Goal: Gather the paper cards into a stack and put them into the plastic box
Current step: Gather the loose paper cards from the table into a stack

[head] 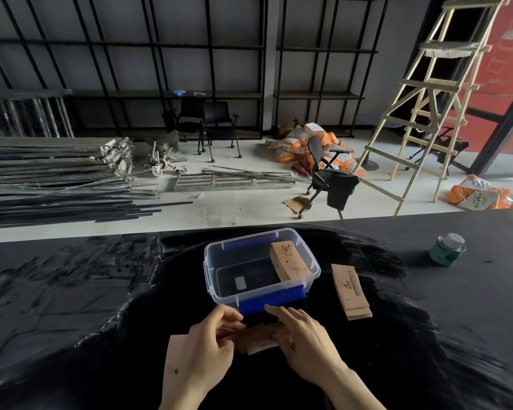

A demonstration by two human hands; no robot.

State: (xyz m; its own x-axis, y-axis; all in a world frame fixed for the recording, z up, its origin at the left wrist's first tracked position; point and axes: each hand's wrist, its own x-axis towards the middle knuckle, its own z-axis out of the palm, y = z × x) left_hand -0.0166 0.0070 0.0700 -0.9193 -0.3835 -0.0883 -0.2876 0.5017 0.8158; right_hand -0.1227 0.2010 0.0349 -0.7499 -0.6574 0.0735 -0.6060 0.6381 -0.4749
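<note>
Paper cards, brown and printed, are lying in a loose bundle on the black table, just in front of the plastic box, and both hands are closing on them. The left hand is curling its fingers round the bundle's left end, thumb and fingertips pinching the cards. The right hand is pressing down on the right end with fingers mostly straight and held together, the index fingertip reaching toward the box's blue latch; how firmly it is gripping cannot be told.

Inside the clear box, a second stack of cards is leaning against the right wall, tilted. A third stack is resting flat on the table just right of the box, apart from it. Farther right, a small green tin is standing upright, well apart from the cards. Beyond the table, a wooden ladder is standing on the pale floor.
</note>
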